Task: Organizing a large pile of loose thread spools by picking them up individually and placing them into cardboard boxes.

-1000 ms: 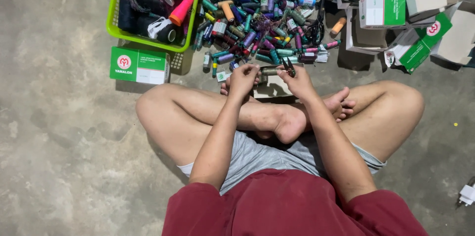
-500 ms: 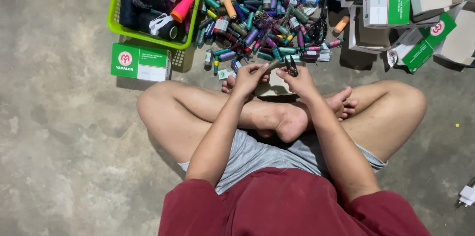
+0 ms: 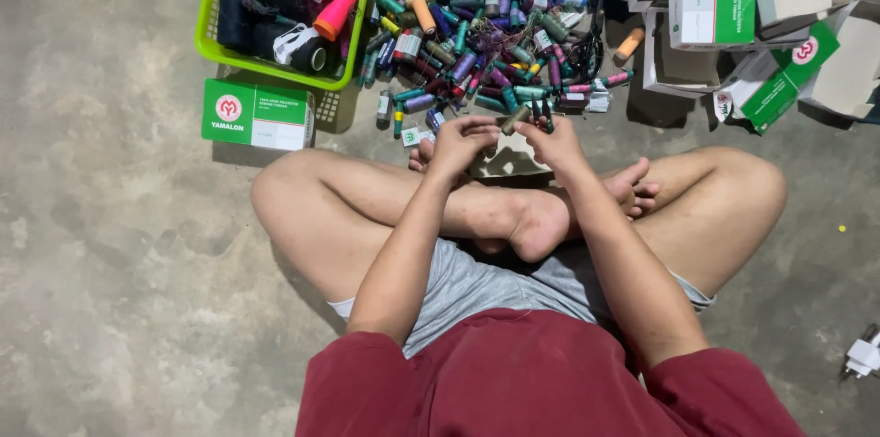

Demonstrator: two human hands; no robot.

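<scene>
I sit cross-legged on a concrete floor. My left hand (image 3: 461,142) and my right hand (image 3: 555,140) meet just above my crossed feet. Between their fingertips they pinch a small olive thread spool (image 3: 515,118). One or two dark spools seem to stick up by my right fingers; I cannot tell if that hand holds them. Under both hands lies a small open cardboard box (image 3: 510,162). Right beyond my fingers spreads a big pile of small coloured thread spools (image 3: 477,43).
A green plastic basket (image 3: 209,44) at the far left holds large black cones and a pink one. A shut green-and-white carton (image 3: 257,113) lies before it. Several open green-and-white cartons (image 3: 724,11) stack at the far right. A white plug (image 3: 862,356) lies at the lower right.
My hands have drawn closer together, and the olive spool now sits between both sets of fingertips. My legs and the pile have stayed put.
</scene>
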